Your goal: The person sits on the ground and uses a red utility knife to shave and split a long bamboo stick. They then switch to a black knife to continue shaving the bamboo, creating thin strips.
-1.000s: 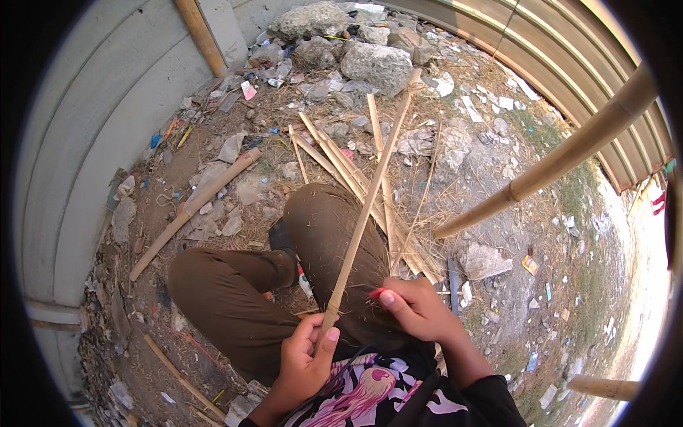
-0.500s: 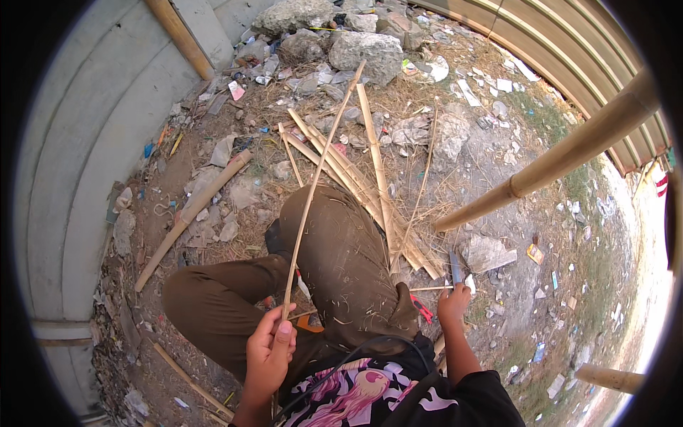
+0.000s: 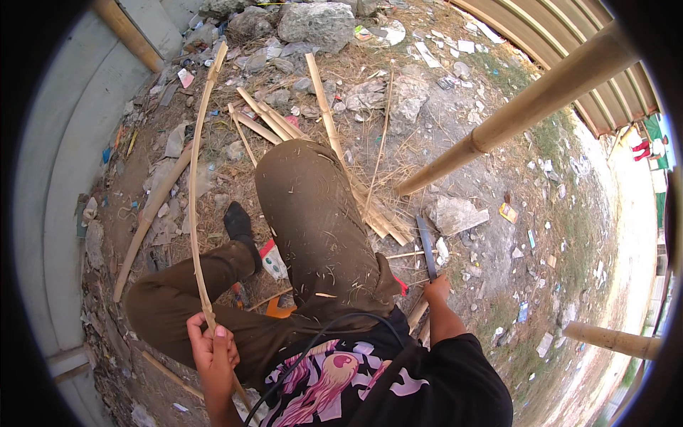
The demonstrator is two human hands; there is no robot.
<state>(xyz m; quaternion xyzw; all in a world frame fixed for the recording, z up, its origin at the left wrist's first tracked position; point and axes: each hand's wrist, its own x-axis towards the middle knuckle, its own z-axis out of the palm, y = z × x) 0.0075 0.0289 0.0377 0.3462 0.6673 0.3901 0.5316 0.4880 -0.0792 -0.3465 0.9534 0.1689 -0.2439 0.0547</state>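
Note:
My left hand [image 3: 213, 352] is closed around the lower end of a long, thin bamboo strip [image 3: 193, 213]. The strip rises in a slight curve past my bent left leg, its far tip pointing away from me. On the other side, my right hand [image 3: 436, 288] grips the handle of a knife [image 3: 426, 245], its long grey blade pointing away over the ground. Between my hands and beyond my raised right knee lies a bundle of split bamboo pieces [image 3: 324, 99], partly hidden by my leg. Thin shavings cling to my brown trousers [image 3: 316, 206].
A thick bamboo pole [image 3: 512, 128] slants in from the upper right. A bamboo length [image 3: 153, 217] lies near the grey wall [image 3: 67, 178]. Rocks [image 3: 316, 27] sit at the far side; a pale stone [image 3: 457, 215] is beside the blade. An orange object [image 3: 279, 309] lies by my leg.
My left hand has swung the bamboo strip to the left, away from my right knee. The knife blade shows more fully now. The whole view has shifted somewhat.

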